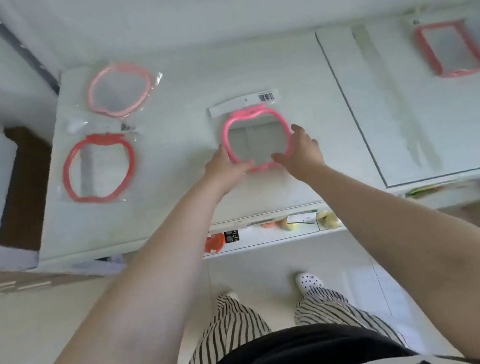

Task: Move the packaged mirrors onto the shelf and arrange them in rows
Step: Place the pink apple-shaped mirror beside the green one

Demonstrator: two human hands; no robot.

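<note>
Pink plastic rims the apple-shaped mirror in a clear packet that lies flat on the white shelf top, near the middle of the surface. A white header card with a barcode sits at its far end. Both hands are on this packet: the left hand presses against the lower left curve of the frame, fingers wrapped to the rim, and the right hand cups the lower right curve with the fingers spread along the frame's side — a two-handed hold on the packet, which rests on the shelf.

To the left, well apart, lie two more packaged mirrors one behind the other: a red apple-shaped mirror in a clear bag nearer the front edge and a pale pink apple-shaped mirror in a clear bag behind it, close to the wall. Far to the right, on the adjoining white panel, lies a red rectangular-framed mirror in its packet.

Under the shelf's front edge a lower shelf holds small goods, among them an orange-red round item. Below, striped trousers and a white perforated clog stand on the pale floor.
</note>
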